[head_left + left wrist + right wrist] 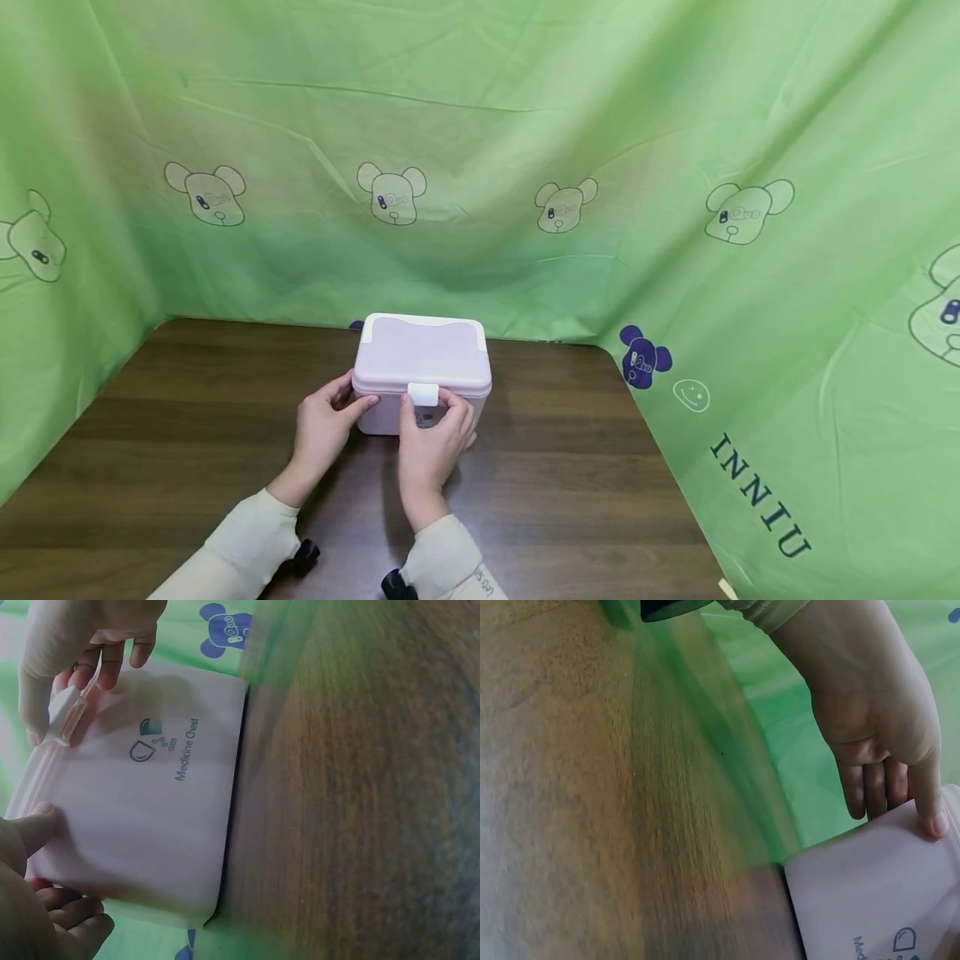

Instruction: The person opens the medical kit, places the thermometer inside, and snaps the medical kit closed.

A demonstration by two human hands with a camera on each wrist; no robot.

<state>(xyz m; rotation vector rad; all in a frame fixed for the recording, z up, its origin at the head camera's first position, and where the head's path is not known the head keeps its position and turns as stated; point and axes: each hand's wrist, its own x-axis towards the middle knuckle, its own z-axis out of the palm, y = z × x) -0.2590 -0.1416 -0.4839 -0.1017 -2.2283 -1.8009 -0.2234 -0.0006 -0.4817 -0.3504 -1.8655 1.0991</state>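
Note:
A pale pink-lilac medicine box (422, 354), printed "Medicine Chest" on its front (150, 817), stands upright on the wooden table with its lid down. My left hand (322, 425) grips the left end of the box, thumb on the front just below the lid's edge and fingers round the side. That same left hand (877, 720) shows in the right wrist view. A white latch (423, 394) sits at the middle of the lid's front edge. My right hand (435, 450) pinches this latch, thumb at its left and fingers at its right.
The brown wooden table (570, 467) spreads out on both sides of the box. Green cloth (480, 258) with printed bear heads hangs behind and along both sides, close behind the box. Dark wrist cameras (303, 557) are strapped at both sleeves.

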